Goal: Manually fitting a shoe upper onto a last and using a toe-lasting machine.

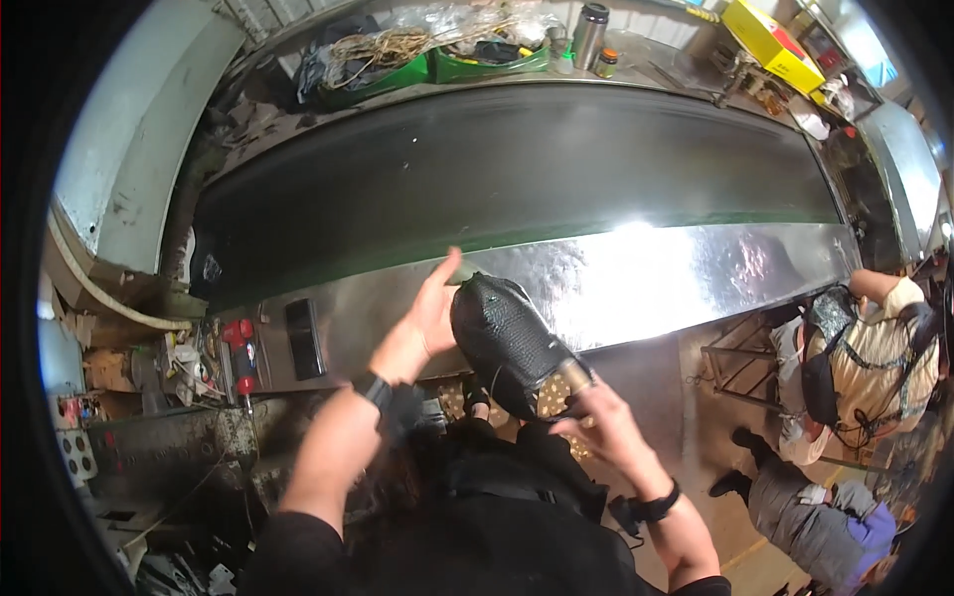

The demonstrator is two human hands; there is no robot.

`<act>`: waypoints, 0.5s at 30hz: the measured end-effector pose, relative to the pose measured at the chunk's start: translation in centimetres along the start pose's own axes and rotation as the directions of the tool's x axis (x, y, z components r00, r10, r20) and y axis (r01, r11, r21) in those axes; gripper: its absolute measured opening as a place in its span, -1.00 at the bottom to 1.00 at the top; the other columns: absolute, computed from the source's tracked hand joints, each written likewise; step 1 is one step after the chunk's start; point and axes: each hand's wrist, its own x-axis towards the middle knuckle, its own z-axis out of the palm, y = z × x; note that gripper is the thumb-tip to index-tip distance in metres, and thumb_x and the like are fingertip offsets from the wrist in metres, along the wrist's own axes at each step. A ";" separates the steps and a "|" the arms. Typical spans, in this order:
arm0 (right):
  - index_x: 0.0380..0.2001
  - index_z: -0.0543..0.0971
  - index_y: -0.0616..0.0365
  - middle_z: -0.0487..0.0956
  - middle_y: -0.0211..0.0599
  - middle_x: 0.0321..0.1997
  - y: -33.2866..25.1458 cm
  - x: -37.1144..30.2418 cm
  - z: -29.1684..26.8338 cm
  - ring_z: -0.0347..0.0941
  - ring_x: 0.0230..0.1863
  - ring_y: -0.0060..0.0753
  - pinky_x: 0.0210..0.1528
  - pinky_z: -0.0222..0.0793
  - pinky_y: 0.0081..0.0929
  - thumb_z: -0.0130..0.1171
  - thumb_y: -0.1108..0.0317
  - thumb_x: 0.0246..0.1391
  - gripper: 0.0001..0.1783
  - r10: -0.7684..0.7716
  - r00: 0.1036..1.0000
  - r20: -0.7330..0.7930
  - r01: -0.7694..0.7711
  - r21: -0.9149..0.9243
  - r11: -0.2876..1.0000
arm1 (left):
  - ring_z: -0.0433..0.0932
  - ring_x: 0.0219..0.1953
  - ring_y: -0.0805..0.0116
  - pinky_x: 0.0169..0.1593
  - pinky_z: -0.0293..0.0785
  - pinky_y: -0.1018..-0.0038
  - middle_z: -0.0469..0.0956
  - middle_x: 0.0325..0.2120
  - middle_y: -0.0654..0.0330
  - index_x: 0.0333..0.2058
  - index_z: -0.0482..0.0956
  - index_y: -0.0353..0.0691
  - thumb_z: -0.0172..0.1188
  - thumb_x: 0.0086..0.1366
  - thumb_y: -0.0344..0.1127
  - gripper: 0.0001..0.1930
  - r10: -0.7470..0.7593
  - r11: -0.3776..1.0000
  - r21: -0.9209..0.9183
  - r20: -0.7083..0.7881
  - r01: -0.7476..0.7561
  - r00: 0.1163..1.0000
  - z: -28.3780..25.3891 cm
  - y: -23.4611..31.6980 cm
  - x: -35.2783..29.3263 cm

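A black shoe upper [502, 333] with scaly, textured leather hangs tilted in front of me, above the near edge of the metal counter. Its rounded end points up and left. My right hand [603, 412] is closed around its lower right end, where a tan, rod-like part [573, 377] shows by my fingers. My left hand [432, 313] lies against its upper left side with one digit stretched up. The upper hides part of that hand's other fingers. A dark band is on each of my wrists.
A shiny metal counter [686, 268] with a dark belt [497, 159] runs across ahead. A phone [305, 340] and a red tool [238, 348] lie at left. Green bins [487, 62], a metal flask [590, 35] and a yellow box [770, 45] stand behind. Two people [874, 368] are at right.
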 end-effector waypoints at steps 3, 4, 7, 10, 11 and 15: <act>0.15 0.56 0.29 0.44 -0.32 -0.50 2.6 -1.6 6.0 0.47 -0.41 -0.31 0.34 0.39 0.05 0.55 0.31 -0.13 -0.28 -0.211 0.977 0.006 0.203 -0.305 0.930 | 0.69 -0.14 0.18 0.04 0.58 0.25 0.70 -0.21 -0.01 -0.09 0.64 -0.40 0.17 0.45 -0.18 -0.67 0.162 0.927 0.372 -0.315 -0.035 0.935 -5.9 2.5 1.5; 0.15 0.55 0.30 0.41 -0.35 -0.54 3.1 -1.5 7.5 0.42 -0.46 -0.35 0.38 0.36 0.07 0.53 0.35 -0.11 -0.30 -0.251 0.966 -0.057 0.220 -0.317 0.922 | 0.67 -0.20 0.26 -0.04 0.57 0.30 0.70 -0.28 0.04 -0.13 0.66 -0.38 0.25 0.41 -0.23 -0.72 0.260 0.878 0.475 -0.354 -0.067 0.899 -6.2 2.9 1.7; 0.16 0.55 0.23 0.50 -0.20 -0.21 3.3 0.2 9.7 0.50 -0.14 -0.15 0.33 0.39 0.02 0.55 0.39 -0.15 -0.28 -0.264 0.957 -0.118 0.222 -0.289 0.931 | 0.59 -0.31 0.41 -0.16 0.49 0.41 0.68 -0.37 0.13 -0.30 0.70 -0.34 0.31 0.35 -0.25 -0.78 0.611 0.628 0.770 -0.395 -0.116 0.687 -7.1 3.9 3.2; 0.43 0.23 0.15 0.28 0.13 0.37 4.0 2.0 10.9 0.26 0.36 0.28 0.36 0.30 0.00 0.68 0.29 -0.27 0.18 -0.173 0.943 -0.284 0.143 -0.121 0.982 | 0.54 -0.43 0.30 -0.24 0.44 0.35 0.63 -0.50 0.16 -0.35 0.70 -0.29 0.30 0.36 -0.17 -0.73 0.956 0.034 0.988 -0.076 0.153 0.282 -9.6 3.3 5.6; 0.47 0.11 0.20 0.21 0.21 0.43 4.3 2.7 11.3 0.18 0.43 0.30 0.40 0.25 -0.02 0.68 0.26 -0.26 0.28 -0.094 0.954 -0.285 0.087 -0.036 0.996 | 0.54 -0.43 0.30 -0.24 0.44 0.35 0.63 -0.50 0.16 -0.35 0.70 -0.29 0.30 0.36 -0.17 -0.73 0.958 0.042 0.986 -0.084 0.159 0.273 -9.8 3.1 5.9; 0.50 -0.15 0.41 0.07 0.40 0.52 6.1 2.2 11.8 0.05 0.55 0.23 0.49 0.12 -0.09 0.66 0.24 -0.22 0.43 0.008 0.977 -0.214 0.019 0.123 0.992 | 0.60 -0.41 0.27 -0.22 0.47 0.31 0.63 -0.52 0.08 -0.33 0.69 -0.28 0.26 0.37 -0.09 -0.68 0.925 0.198 0.949 -0.264 0.246 0.274 -6.9 1.2 6.0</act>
